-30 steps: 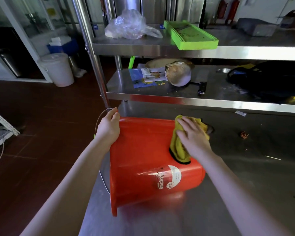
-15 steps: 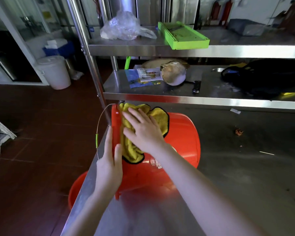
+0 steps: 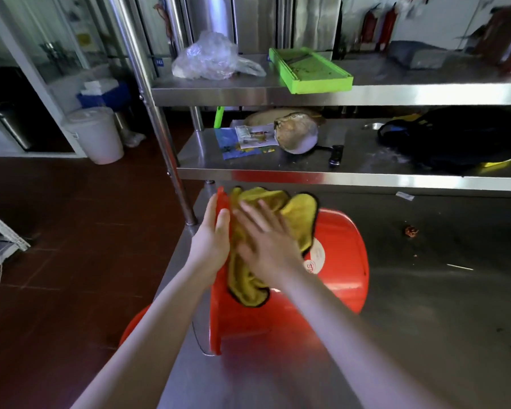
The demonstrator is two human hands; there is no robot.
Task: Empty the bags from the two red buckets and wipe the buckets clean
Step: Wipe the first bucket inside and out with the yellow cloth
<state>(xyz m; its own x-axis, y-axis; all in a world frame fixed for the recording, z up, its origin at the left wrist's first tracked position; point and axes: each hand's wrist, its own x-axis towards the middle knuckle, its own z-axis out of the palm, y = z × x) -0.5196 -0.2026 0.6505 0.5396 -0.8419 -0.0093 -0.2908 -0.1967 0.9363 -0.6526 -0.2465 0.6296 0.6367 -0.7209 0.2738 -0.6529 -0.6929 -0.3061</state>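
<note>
Red buckets (image 3: 342,276) (image 3: 133,323) x2, yellow cloth (image 3: 301,214) x1. L hand (image 3: 210,243) grips rim (image 3: 219,202); R hand (image 3: 269,246) spread on cloth.

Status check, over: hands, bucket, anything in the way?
Left hand grips red bucket rim. Right hand flat, pressing yellow cloth on it. Bucket on its side on table. Nothing blocks the wipe.

1 head-worn camera looks forward and down, close over the steel table (image 3: 425,320).

A bucket (image 3: 344,261) lies on its side on the table (image 3: 425,335), rim leftward, cloth (image 3: 300,214) draped over it; second bucket (image 3: 136,326) sits below the table's left edge
</note>
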